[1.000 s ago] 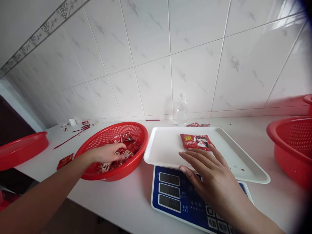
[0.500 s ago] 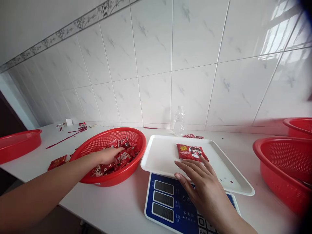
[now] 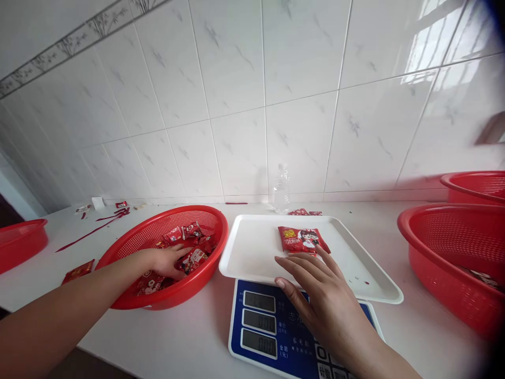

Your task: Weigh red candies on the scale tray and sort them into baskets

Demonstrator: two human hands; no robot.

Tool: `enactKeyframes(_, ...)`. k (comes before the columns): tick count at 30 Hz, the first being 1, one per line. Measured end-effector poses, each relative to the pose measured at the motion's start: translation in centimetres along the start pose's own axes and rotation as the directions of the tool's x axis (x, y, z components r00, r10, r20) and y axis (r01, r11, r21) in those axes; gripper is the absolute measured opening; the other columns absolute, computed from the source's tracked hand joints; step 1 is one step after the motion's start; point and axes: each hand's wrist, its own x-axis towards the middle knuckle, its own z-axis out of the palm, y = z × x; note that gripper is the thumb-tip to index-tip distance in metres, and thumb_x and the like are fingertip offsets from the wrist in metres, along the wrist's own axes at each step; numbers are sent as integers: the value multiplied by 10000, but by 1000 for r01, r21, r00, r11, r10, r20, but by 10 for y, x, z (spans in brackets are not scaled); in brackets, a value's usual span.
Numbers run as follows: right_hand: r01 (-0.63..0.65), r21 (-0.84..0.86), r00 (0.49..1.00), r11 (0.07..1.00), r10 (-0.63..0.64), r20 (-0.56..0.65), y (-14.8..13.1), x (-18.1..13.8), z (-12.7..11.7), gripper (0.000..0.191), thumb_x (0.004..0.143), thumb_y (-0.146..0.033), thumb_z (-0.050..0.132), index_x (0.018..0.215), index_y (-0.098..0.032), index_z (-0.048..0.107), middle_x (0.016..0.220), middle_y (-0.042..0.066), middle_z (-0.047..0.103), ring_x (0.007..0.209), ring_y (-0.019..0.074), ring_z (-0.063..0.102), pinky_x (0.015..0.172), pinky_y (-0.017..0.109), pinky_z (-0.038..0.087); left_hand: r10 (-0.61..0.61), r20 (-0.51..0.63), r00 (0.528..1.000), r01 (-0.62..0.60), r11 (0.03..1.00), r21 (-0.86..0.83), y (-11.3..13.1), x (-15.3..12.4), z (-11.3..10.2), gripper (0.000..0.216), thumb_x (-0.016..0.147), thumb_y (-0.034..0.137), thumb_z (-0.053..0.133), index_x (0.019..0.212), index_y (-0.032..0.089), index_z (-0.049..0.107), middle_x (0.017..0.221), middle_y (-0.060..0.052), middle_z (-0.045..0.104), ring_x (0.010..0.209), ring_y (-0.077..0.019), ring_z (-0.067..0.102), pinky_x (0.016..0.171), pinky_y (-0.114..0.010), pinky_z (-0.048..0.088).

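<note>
My left hand [image 3: 168,260] reaches into a red mesh basket [image 3: 205,216] that holds several red snack packets [image 3: 191,231]; its fingers curl down onto the packets, and what they grip is hidden. My right hand [image 3: 315,287] lies flat with fingers spread on the near edge of a white tray [image 3: 252,247]. The fingertips touch a red snack packet [image 3: 300,238] with a cartoon figure that lies on the tray. The tray sits on a blue and white scale [image 3: 272,326] with three blank displays.
A large red basket [image 3: 445,247] stands at the right, with another [image 3: 477,185] behind it. A red basin [image 3: 19,243] sits far left. A clear plastic bottle [image 3: 281,190] stands at the wall. Loose red packets [image 3: 79,271] and scraps lie on the white counter.
The camera has shifted, so the whole scene sits a little lower and further left. My left hand has sunk lower among the packets in the basket. My right hand stays at the tray edge.
</note>
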Motion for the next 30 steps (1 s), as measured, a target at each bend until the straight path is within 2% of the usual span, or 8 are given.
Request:
enactKeyframes(3, -21, 14, 1000, 1000, 21, 12, 0, 0, -1, 333, 1059, -343, 378, 1112, -159, 650, 974, 85, 758, 905, 264, 711, 963, 601, 437, 35, 2, 999, -35, 999, 8, 8, 1, 2, 1076, 679, 472, 765, 1575, 251, 212, 1671, -107, 96, 1502, -406, 147, 1174, -506, 271)
enactKeyframes(8, -53, 24, 998, 998, 52, 33, 0, 1, -3, 339, 1059, -344, 368, 1120, -165, 650, 972, 84, 755, 904, 271, 712, 940, 627, 459, 33, -63, 997, -34, 999, -17, 13, -2, 1, 1058, 641, 400, 815, 1545, 195, 304, 1602, -179, 304, 1457, -438, 258, 1156, -544, 278)
enactKeyframes(10, -54, 18, 998, 998, 53, 43, -1, 2, -3, 352, 1060, -346, 355, 1122, -162, 649, 971, 90, 754, 914, 277, 712, 930, 630, 468, 22, -74, 997, -26, 998, -51, 13, -2, 1, 910, 681, 359, 826, 1475, 199, 412, 1491, -174, 469, 1360, -406, 431, 1100, -549, 364)
enactKeyframes(13, -41, 4, 999, 999, 40, 29, 0, 1, -1, 356, 1060, -345, 350, 1128, -156, 644, 969, 97, 753, 912, 280, 712, 928, 630, 469, 9, -59, 998, -15, 993, -113, 9, 0, 1, 448, 855, 313, 723, 1257, 167, 587, 1240, -100, 643, 1097, -275, 637, 955, -487, 507)
enactKeyframes(15, -27, -4, 1000, 1000, 27, 9, 1, -1, 0, 348, 1059, -341, 354, 1122, -159, 644, 963, 98, 752, 893, 275, 714, 926, 624, 468, 18, -53, 998, -26, 988, -154, 6, -1, 0, 288, 923, 313, 651, 1159, 149, 628, 1150, -75, 667, 1007, -237, 662, 885, -453, 547)
enactKeyframes(20, 23, -15, 999, 1000, -23, -24, 4, -3, 3, 336, 1054, -348, 378, 1129, -160, 646, 980, 93, 759, 884, 265, 722, 943, 593, 461, 69, -75, 995, -84, 969, -233, 2, -9, -9, 264, 936, 325, 636, 1130, 146, 639, 1114, -65, 672, 954, -222, 673, 824, -412, 573)
enactKeyframes(27, 12, -19, 1000, 1000, -13, -25, 4, -2, 1, 358, 1051, -339, 376, 1099, -138, 669, 938, 106, 761, 867, 272, 722, 902, 577, 499, 115, -192, 975, -173, 930, -324, 0, -23, -22, 318, 943, 351, 618, 1199, 162, 618, 1236, -86, 639, 1094, -261, 630, 951, -484, 506)
enactKeyframes(30, 18, -23, 999, 1000, -19, -28, 4, -1, 1, 363, 1054, -343, 366, 1101, -144, 666, 924, 102, 763, 865, 271, 723, 889, 562, 505, 118, -239, 964, -200, 912, -358, -2, -24, -23, 341, 940, 409, 609, 1171, 158, 632, 1222, -85, 649, 1106, -265, 623, 982, -494, 473)
